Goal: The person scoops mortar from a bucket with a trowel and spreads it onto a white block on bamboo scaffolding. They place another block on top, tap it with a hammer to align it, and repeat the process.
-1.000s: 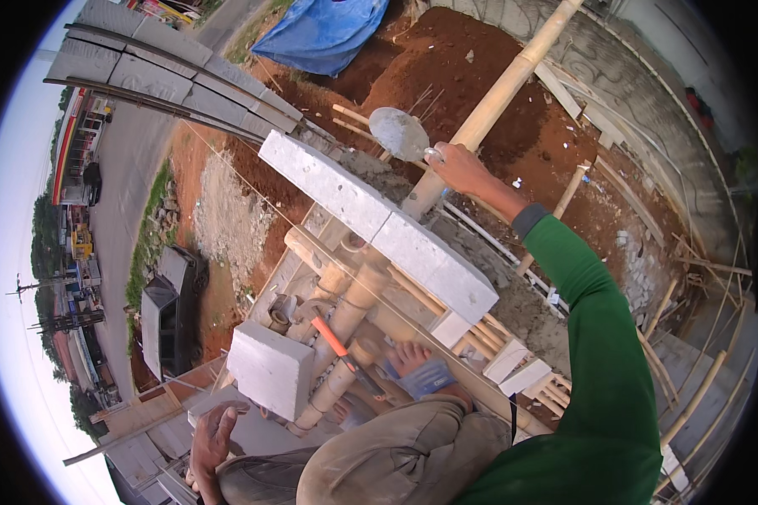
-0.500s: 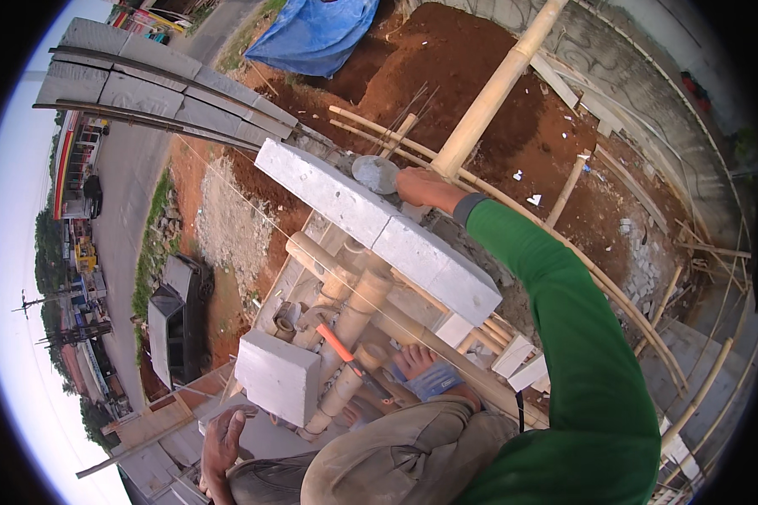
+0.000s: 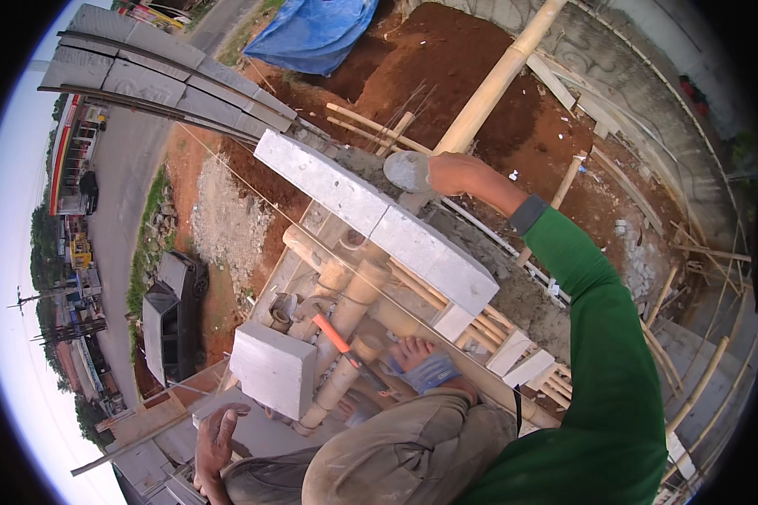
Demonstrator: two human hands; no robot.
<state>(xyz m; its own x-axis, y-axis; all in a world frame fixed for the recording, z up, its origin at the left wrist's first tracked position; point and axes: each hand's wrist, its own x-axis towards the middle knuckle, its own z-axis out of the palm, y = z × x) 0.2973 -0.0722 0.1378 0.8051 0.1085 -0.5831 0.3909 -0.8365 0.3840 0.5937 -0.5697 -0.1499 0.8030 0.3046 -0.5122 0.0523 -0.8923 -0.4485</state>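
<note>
My right hand (image 3: 463, 175) grips a trowel with a rounded, mortar-smeared grey blade (image 3: 407, 171); its handle is hidden in my fist. Below the trowel runs a bed of wet grey mortar (image 3: 514, 282), along the far side of a row of white lightweight blocks (image 3: 354, 202). My left hand (image 3: 218, 442) hangs empty by my knee, fingers loosely extended. The nearest thing to it is a loose white block (image 3: 272, 370) on the bamboo scaffold. Beside that block lies a claw hammer (image 3: 333, 333) with an orange and black handle.
Thick bamboo poles (image 3: 349, 299) form the platform around my feet. A stretched string (image 3: 312, 240) crosses above them near the block row. One large bamboo pole (image 3: 501, 80) slants up beyond my right hand. Stacked wall blocks (image 3: 143, 76) stand far left; a parked dark car (image 3: 170, 316) is below.
My right hand and the trowel have moved right, away from the far end of the block row, uncovering more mortar and a thin white pipe. My left hand stays nearly still.
</note>
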